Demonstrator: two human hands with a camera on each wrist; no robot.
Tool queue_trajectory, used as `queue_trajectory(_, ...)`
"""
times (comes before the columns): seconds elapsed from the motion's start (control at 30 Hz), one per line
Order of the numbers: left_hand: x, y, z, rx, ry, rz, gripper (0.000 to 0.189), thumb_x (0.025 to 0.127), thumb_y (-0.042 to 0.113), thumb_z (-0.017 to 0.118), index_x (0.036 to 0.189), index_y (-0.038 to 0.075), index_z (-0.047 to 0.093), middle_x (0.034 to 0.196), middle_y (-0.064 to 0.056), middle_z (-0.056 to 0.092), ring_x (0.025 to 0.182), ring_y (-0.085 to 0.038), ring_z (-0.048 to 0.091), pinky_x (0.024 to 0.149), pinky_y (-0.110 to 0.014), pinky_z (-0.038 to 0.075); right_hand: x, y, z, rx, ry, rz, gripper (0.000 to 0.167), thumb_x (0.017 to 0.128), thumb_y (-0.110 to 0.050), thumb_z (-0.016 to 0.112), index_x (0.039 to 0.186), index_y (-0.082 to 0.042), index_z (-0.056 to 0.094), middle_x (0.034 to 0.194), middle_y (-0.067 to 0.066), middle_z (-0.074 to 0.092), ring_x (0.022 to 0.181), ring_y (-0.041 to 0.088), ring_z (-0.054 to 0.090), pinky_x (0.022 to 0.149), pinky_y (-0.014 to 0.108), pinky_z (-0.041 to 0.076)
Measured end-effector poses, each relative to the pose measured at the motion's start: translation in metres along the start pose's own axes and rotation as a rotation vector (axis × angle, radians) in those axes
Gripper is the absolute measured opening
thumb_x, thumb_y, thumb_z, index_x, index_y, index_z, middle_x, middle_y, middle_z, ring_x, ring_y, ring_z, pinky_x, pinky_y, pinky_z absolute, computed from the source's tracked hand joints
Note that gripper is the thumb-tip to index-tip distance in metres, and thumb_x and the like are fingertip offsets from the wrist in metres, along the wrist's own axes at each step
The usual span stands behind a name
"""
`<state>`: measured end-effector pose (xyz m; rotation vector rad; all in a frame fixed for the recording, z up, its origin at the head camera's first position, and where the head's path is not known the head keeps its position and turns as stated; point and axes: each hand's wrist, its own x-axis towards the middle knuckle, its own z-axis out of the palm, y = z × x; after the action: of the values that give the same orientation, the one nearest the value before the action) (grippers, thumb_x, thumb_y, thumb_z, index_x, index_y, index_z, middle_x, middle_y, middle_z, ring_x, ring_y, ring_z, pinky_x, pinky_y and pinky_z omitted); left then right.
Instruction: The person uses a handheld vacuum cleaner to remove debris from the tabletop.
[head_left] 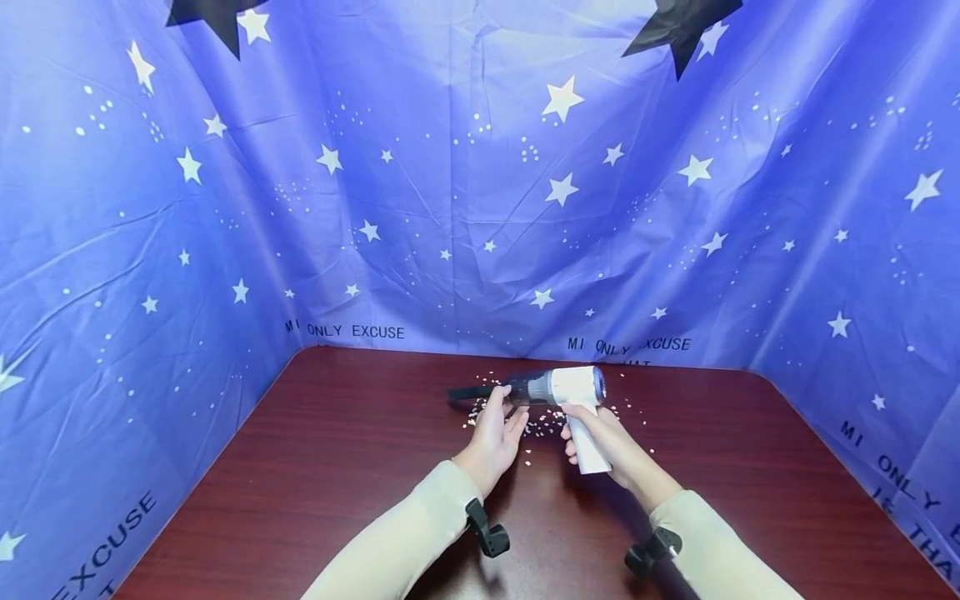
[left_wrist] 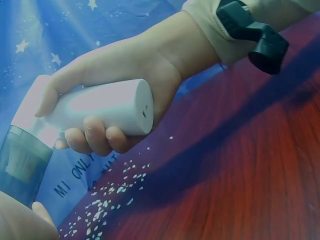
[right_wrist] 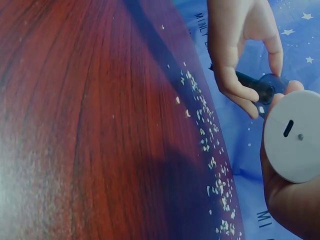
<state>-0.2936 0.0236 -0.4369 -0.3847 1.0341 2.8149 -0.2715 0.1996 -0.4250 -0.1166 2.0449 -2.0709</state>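
A white handheld vacuum cleaner (head_left: 576, 385) is held level above the far part of the table, its black nozzle (head_left: 467, 393) pointing left. My right hand (head_left: 613, 446) grips the handle (left_wrist: 102, 106), fingers curled round it and thumb along its upper side. At the front, my left hand (head_left: 491, 437) holds the see-through dust cup (head_left: 531, 388) close to the nozzle, thumb and fingers on opposite sides in the right wrist view. Small white scraps (right_wrist: 220, 189) lie scattered on the table beneath the vacuum. Only part of the left hand shows in the left wrist view.
The dark red wooden table (head_left: 315, 467) is bordered by a blue star-printed curtain (head_left: 450, 208) at the back and both sides. Black wrist mounts (head_left: 489, 533) sit on both pale sleeves. Dark star shapes (head_left: 678, 33) hang at the top.
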Motion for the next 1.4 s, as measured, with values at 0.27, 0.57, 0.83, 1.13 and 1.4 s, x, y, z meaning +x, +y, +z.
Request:
queue_trajectory(0.27,0.008,-0.010,0.020,-0.030,-0.002,-0.023,0.040,0.099,0.019,0.059,0.130,-0.003,0.049,0.146,-0.020,0.035,0.132,-0.033,0.043,0.114,-0.036,0.037,0.000,0.002,-0.005,0.061,0.077,-0.042,0.027,0.101,-0.028,0.057,0.095,-0.001,0.055,0.076,0.012,0.062,0.055,0.015,0.062,0.054,0.031,0.058)
queue_trajectory(0.57,0.022,-0.021,0.029,-0.045,-0.028,-0.053,0.058,0.103,0.017,0.057,0.150,-0.005,0.032,0.159,-0.024,0.022,0.142,-0.037,0.033,0.116,-0.039,0.033,0.000,0.006,-0.009,0.048,0.128,-0.046,0.026,0.102,-0.024,0.057,0.111,-0.001,0.047,0.081,0.013,0.062,0.059,0.017,0.065,0.061,0.036,0.061)
queue_trajectory(0.83,0.031,-0.028,0.034,-0.048,-0.054,-0.062,0.057,0.106,0.016,0.051,0.150,-0.009,0.027,0.157,-0.028,0.025,0.143,-0.038,0.032,0.117,-0.040,0.032,0.003,0.009,-0.012,0.066,0.101,-0.030,0.025,0.102,-0.022,0.056,0.110,0.000,0.049,0.080,0.012,0.062,0.062,0.019,0.065,0.062,0.037,0.060)
queue_trajectory(1.13,0.033,-0.029,0.031,-0.019,-0.045,-0.064,0.054,0.106,0.017,0.049,0.150,-0.009,0.030,0.157,-0.027,0.030,0.143,-0.038,0.032,0.117,-0.040,0.031,0.002,0.009,-0.012,0.060,0.072,-0.016,0.021,0.101,-0.026,0.058,0.105,-0.005,0.052,0.080,0.012,0.063,0.063,0.018,0.064,0.064,0.037,0.060)
queue_trajectory(1.4,0.031,-0.027,0.030,-0.037,-0.013,-0.063,0.054,0.105,0.016,0.051,0.149,-0.009,0.032,0.155,-0.025,0.033,0.143,-0.037,0.033,0.117,-0.039,0.032,0.003,0.010,-0.011,0.067,0.046,-0.003,0.024,0.102,-0.026,0.057,0.106,-0.003,0.051,0.081,0.013,0.063,0.063,0.016,0.064,0.065,0.035,0.060)
